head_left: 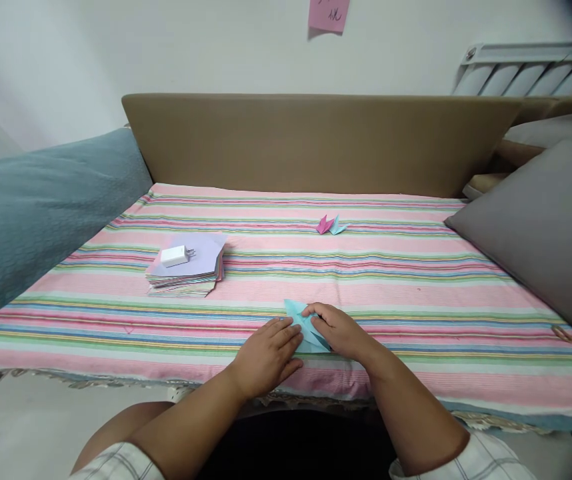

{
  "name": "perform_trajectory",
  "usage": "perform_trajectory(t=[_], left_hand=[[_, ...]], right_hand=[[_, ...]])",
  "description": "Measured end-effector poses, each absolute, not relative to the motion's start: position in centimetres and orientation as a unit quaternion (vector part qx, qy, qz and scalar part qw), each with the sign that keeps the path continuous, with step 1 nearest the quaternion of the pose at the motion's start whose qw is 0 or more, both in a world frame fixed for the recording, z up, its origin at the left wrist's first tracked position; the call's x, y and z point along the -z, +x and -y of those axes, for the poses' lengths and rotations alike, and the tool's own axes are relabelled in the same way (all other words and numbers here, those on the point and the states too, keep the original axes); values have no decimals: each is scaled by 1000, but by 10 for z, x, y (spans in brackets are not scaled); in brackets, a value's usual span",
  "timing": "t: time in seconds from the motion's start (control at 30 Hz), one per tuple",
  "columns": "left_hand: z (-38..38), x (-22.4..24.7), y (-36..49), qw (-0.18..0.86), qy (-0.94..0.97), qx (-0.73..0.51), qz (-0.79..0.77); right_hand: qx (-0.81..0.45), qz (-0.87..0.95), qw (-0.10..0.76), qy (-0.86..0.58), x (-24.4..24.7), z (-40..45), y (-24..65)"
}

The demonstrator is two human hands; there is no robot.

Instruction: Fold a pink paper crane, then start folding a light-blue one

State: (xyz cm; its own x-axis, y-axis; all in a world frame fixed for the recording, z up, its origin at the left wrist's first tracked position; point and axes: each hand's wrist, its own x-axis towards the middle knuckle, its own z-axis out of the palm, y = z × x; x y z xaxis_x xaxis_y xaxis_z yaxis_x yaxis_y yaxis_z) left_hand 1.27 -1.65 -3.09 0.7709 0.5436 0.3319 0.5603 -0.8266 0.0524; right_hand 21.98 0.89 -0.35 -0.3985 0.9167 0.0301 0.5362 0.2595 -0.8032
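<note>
A light blue sheet of paper (307, 337), partly folded, lies on the striped cloth near its front edge. My left hand (267, 353) rests flat on the paper's left side, fingers stretched out. At the paper's right side, my right hand (337, 328) has its fingers bent and pressed on a fold; the fingertips partly cover the paper. Farther back on the cloth sit a small magenta folded paper piece (324, 225) and a light blue one (337, 227), side by side.
A stack of coloured paper (186, 283) with a white charger (174, 256) on top is at the left. A grey cushion (541, 220) stands at the right, near a brown loop (561, 333). The striped cloth (391, 287) spans the seat before a brown backrest (316, 143).
</note>
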Motion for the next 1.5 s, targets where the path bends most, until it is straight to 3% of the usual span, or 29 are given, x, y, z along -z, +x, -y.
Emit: perform_trajectory(t=[0.77, 1.5], left_hand=[[17, 32, 17, 58, -928, 221, 294], [25, 33, 25, 70, -931, 173, 315]], right_hand=[[-357, 752, 252, -493, 9, -9, 220], [-355, 758, 250, -486, 7, -10, 221]])
